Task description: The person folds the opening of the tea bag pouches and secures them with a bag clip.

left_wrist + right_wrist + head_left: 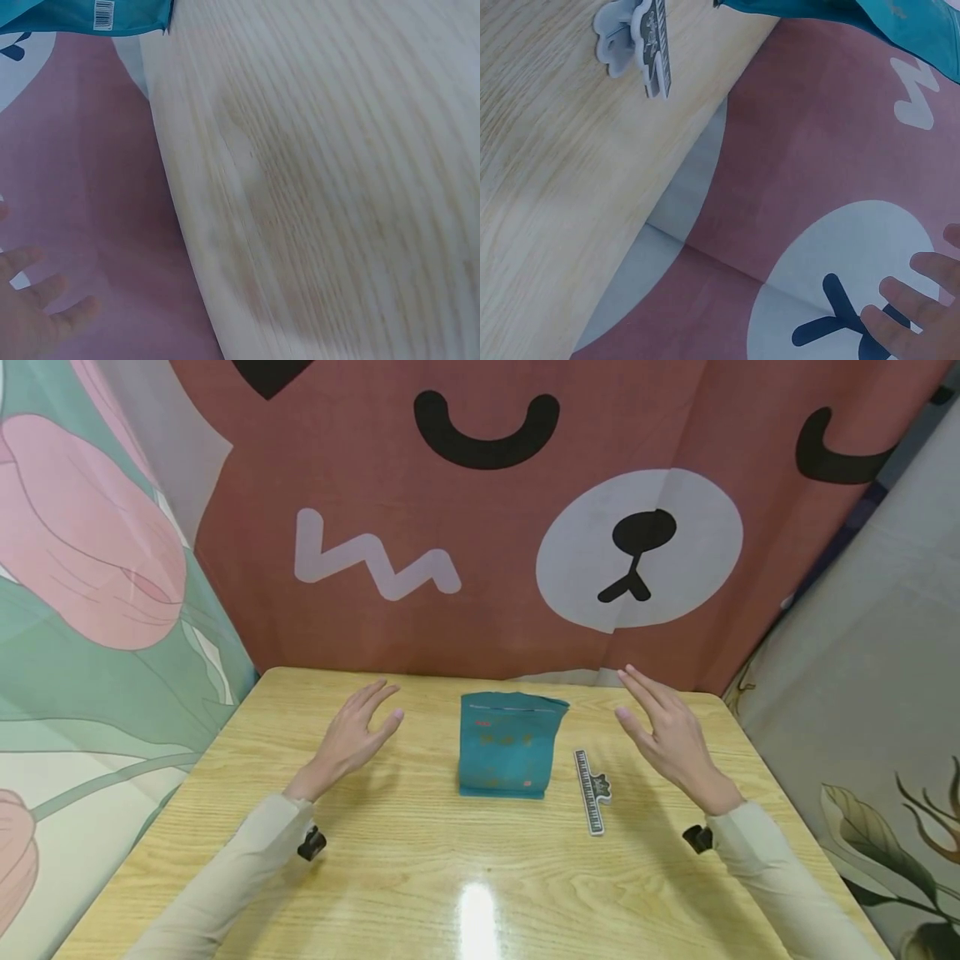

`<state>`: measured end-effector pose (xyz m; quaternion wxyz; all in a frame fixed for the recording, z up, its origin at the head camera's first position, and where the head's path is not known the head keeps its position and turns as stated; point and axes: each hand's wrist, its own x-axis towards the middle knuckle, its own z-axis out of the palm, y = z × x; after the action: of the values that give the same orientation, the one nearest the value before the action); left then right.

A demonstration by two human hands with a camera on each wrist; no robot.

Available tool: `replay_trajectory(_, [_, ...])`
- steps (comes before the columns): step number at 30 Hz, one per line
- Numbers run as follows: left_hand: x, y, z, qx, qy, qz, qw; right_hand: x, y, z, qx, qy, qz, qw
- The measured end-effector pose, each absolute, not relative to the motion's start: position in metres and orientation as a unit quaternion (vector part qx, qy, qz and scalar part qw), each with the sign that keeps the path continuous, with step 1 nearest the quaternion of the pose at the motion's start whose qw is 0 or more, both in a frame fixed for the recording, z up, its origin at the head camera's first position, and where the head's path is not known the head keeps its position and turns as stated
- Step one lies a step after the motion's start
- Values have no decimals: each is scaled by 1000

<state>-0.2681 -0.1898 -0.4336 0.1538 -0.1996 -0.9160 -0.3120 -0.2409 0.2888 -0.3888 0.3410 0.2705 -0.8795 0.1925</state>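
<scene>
A teal pouch stands upright on the wooden table, and its lower edge shows a barcode in the left wrist view, where the pouch is cut off by the frame. Just right of it lies a long clip with a ruler-like bar and a cloud-shaped handle; the right wrist view shows this clip from the side. My left hand hovers left of the pouch with fingers extended, holding nothing. My right hand, also with extended fingers and holding nothing, is over the table right of the clip.
The wooden table reaches back to a reddish-brown curtain printed with a cartoon face. Floral fabric hangs at the left, and pale printed fabric at the right. Both wrists carry small black devices.
</scene>
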Motion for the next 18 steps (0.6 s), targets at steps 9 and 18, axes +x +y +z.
replay_trajectory(9, [-269,-187,-430,-210,-904,-338,158,-239,285,-384,279,-872,197,352])
replay_trajectory(18, [-269,-182,-426,-219,-894,-356,163,-237,280,-377,293,-861,199,365])
